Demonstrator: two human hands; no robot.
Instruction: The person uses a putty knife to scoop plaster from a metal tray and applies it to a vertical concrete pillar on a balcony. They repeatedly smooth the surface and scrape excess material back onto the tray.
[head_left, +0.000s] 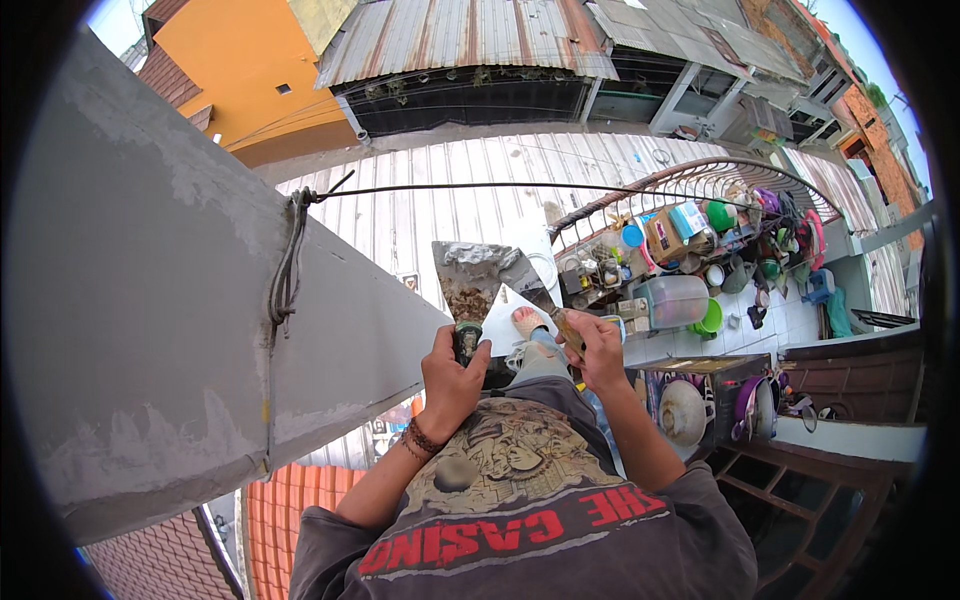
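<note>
My left hand (455,378) is closed round the dark, rounded handle (467,342) of a wide-bladed trowel, in front of my shirt. Its flat blade (470,300) looks stained brown and spreads away from me. A lump of pale grey putty (482,254) lies near the far edge. To the right, my right hand (592,350) grips a putty knife by its wooden handle (571,338), thumb and fingers wrapped round it. The knife's blade (535,288) points up and left towards the trowel, and I cannot tell whether the two touch.
A grey plastered wall (200,280) slopes along my left, with a dark wire (450,186) tied to it and stretched across ahead. Below are corrugated roofing (400,160) and my sandalled foot (528,320). A curved railing (660,180) encloses boxes, basins and a clear plastic tub (672,301) at right.
</note>
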